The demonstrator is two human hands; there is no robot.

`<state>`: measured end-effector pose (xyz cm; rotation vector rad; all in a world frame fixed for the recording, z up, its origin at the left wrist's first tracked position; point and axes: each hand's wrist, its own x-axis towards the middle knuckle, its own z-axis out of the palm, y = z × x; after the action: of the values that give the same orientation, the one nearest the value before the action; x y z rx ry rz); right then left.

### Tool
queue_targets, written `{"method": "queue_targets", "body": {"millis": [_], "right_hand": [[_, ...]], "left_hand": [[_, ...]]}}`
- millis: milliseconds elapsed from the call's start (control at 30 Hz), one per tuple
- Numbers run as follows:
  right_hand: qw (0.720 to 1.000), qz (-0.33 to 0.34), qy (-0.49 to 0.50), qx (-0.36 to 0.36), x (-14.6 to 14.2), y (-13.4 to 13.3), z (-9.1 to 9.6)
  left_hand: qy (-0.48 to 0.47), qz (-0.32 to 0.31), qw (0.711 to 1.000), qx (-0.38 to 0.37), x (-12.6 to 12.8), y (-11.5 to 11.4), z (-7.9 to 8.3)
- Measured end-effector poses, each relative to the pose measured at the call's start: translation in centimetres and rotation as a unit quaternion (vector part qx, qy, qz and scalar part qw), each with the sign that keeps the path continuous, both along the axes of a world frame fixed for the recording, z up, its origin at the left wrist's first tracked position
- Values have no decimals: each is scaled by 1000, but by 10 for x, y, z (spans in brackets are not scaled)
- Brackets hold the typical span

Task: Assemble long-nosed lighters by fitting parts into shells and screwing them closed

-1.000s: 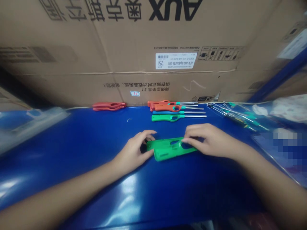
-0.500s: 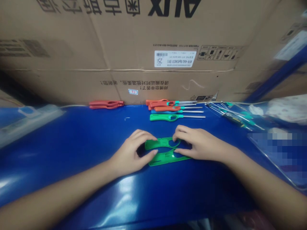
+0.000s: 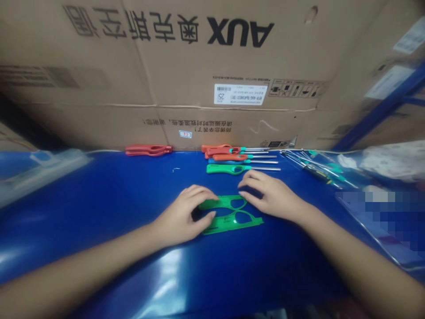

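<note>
Two green plastic handle shells [image 3: 232, 215] lie flat side by side on the blue table [image 3: 109, 199], opened apart. My left hand [image 3: 184, 215] curls around their left ends, thumb on the near shell and fingers on the far one. My right hand [image 3: 270, 195] rests at their right end with its fingers bent, fingertips near the far shell's loop. Behind them lies a row of finished lighters: a green one [image 3: 237, 169] nearest, then a blue one and orange ones [image 3: 229, 153], each with a metal rod pointing right.
An orange pair of shells [image 3: 148, 150] lies at the back left. A big AUX cardboard box [image 3: 212, 71] walls off the far side. Clear bags with metal rod parts [image 3: 315, 166] sit at the right, and a plastic bag [image 3: 40, 170] at the left.
The green shells, held together and tilted a second ago, have been split apart and laid flat on the table. My right hand has slid back off them towards the right end.
</note>
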<state>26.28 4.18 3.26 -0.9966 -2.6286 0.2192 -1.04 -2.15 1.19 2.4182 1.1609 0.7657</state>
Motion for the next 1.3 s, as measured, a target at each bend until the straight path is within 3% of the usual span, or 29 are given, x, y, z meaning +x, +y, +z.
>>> {"method": "queue_targets", "body": {"millis": [133, 267, 433, 567, 833, 1067, 1300], "right_hand": [[989, -110, -39, 90, 14, 21, -12], [974, -197, -109, 32, 26, 39, -30], [970, -208, -120, -29, 27, 51, -41], [974, -191, -115, -39, 26, 56, -41], [980, -172, -98, -28, 20, 54, -40], [982, -166, -92, -21, 16, 53, -42], [982, -186, -21, 19, 21, 57, -45]], "left_hand": [[92, 10, 995, 42, 0, 22, 6], [153, 41, 980, 120, 7, 63, 11], [176, 80, 975, 112, 24, 113, 7], [172, 98, 974, 106, 27, 132, 1], [174, 58, 976, 122, 12, 138, -1], [183, 58, 975, 113, 0, 139, 3], [154, 78, 977, 122, 4, 110, 12]]}}
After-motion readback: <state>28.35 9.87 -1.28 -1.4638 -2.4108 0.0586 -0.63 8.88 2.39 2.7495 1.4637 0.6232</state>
